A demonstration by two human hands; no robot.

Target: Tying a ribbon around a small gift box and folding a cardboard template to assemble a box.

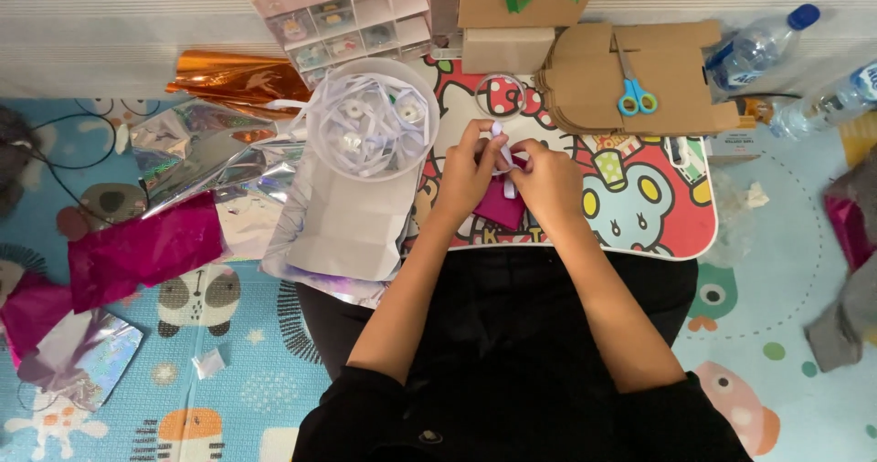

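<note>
Pinching white ribbon [504, 156] over magenta packet [501, 208], left hand [468, 172], right hand [546, 181]; ribbon bowl [322, 152] just left; scissors [632, 92] beyond

— What is the person wearing?

— A black top. The sleeves are short and end near the elbow, so both forearms are bare.

— And below the waist?

— Black trousers or a skirt; the dark cloth fills the lap, and I cannot tell which it is.

— Any rings, a watch, bracelets?

— None show on the left hand [468, 172] or the right hand [546, 181]. The wrists are bare too.

— Any marks on the clothing?

— One small round button or stud on the black cloth, low at the front.
</note>
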